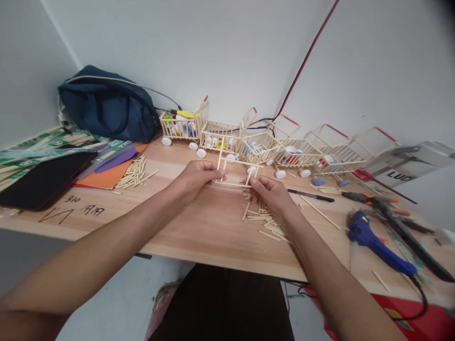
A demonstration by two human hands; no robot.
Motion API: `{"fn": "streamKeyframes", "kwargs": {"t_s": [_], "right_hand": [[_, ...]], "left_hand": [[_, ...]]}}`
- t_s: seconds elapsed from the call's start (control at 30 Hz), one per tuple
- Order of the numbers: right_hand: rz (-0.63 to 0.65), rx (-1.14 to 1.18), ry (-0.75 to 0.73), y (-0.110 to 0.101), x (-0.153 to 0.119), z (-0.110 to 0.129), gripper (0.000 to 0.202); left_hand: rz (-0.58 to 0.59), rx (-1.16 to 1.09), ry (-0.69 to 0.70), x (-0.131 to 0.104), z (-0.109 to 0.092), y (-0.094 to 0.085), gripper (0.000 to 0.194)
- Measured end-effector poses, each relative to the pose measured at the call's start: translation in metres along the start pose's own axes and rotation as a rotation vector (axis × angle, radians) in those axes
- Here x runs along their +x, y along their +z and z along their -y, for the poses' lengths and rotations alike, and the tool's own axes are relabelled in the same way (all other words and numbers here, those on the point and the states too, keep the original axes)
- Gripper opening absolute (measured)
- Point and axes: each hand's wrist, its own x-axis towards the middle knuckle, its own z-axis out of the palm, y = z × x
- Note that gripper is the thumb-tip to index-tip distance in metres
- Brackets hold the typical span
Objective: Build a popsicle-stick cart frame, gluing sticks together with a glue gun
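Note:
A small open frame of thin wooden sticks (235,184) is held above the desk between both hands. My left hand (199,177) pinches its left side, where one stick stands upright. At its right side, my right hand (268,189) pinches the frame near a corner. Under and beside my right hand lies a loose heap of short cut sticks (268,221). Just behind the frame stands a row of small stick-built carts (220,135) with white wheels, several of them with coloured pieces inside.
On the desk (199,232), a blue bag (110,104), black tablet (46,180), coloured paper (103,175) and more sticks (133,173) lie left. A pen (311,194), pliers (384,208) and blue glue gun (377,244) lie right. A wall rises behind.

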Motion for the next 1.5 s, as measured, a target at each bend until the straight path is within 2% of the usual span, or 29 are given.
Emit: {"fn": "streamKeyframes", "kwargs": {"t_s": [0.4,0.83,1.3,1.5], "right_hand": [[0.021,-0.059,0.016,0.0021,-0.0025,0.0087,0.047],[0.04,-0.083,0.024,0.0006,-0.0033,0.0062,0.045],[-0.068,0.017,-0.009,-0.0017,-0.0008,0.0,0.041],[-0.055,0.016,-0.029,-0.0014,-0.0015,0.002,0.041]], "left_hand": [[0.001,0.031,0.017,-0.0004,0.0006,-0.0001,0.031],[0.031,0.013,-0.004,0.0013,0.003,-0.001,0.026],[0.023,-0.041,-0.051,0.0023,0.0036,0.0007,0.023],[-0.003,-0.06,-0.065,0.0006,0.0007,0.0019,0.024]]}}
